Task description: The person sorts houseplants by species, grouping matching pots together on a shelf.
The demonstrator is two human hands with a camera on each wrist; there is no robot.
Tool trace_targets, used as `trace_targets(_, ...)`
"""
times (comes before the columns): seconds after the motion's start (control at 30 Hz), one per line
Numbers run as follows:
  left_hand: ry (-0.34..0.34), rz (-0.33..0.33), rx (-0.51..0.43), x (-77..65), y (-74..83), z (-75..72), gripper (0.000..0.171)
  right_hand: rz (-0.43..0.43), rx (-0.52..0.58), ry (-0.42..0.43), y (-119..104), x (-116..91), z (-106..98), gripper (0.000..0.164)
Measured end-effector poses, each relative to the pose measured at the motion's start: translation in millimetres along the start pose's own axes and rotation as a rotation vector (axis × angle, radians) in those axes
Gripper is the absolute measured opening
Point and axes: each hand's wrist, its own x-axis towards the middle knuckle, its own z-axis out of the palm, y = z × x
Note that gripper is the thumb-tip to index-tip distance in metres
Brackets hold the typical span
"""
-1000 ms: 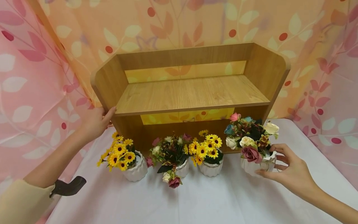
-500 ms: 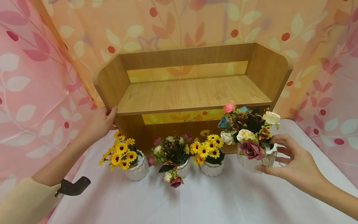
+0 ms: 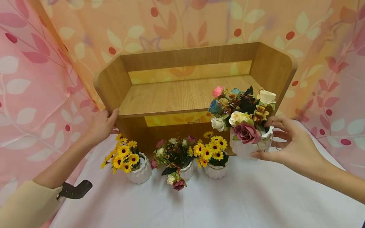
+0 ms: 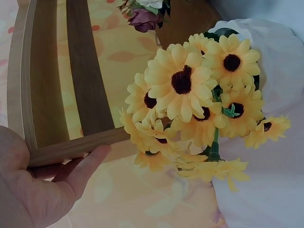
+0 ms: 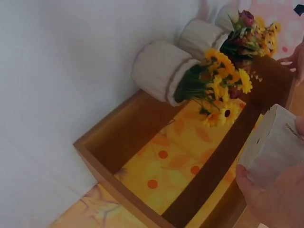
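My right hand (image 3: pixel 293 142) grips a white flower pot (image 3: pixel 265 142) by its side, thumb low at the front and fingers round the rim. The pot is raised off the table, and its mixed roses (image 3: pixel 245 118) overlap the shelf's right end. The right wrist view shows the pot's underside (image 5: pixel 270 142). At the left, my left hand (image 3: pixel 104 125) holds the side panel of the wooden shelf (image 3: pixel 182 95), thumb on the front edge. A pot of yellow daisies (image 3: pixel 139 171) stands just below that hand; its flowers (image 4: pixel 190 95) fill the middle of the left wrist view.
Before the shelf's lower tier stand a pot of dusky roses (image 3: pixel 186 172) and another pot of yellow daisies (image 3: pixel 216 171). A white cloth (image 3: pixel 216 205) covers the table. Printed curtains (image 3: pixel 182 25) hang behind and on both sides.
My right hand has lifted the rose pot off the table, bringing it up and leftward to the shelf's right front. My left hand stays on the shelf's side panel.
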Motion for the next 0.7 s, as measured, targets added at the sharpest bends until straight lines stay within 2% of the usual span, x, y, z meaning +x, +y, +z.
trace_targets(0.3, -0.029, 0.008, -0.051, -0.7, 0.7, -2.0, 0.072, 0.012, 0.003, -0.031, -24.9, 27.2, -2.1, 0.074)
trace_targets(0.5, -0.04, 0.01, -0.037, 1.2, -0.6, -4.0, 0.073, 0.0, -0.021, -0.028, -41.6, 47.6, -1.1, 0.072)
trace_targets(0.7, -0.035, 0.008, -0.04, 1.4, 0.6, -2.7, 0.073, 0.045, -0.011, -0.036, -56.5, 65.0, 2.3, 0.073)
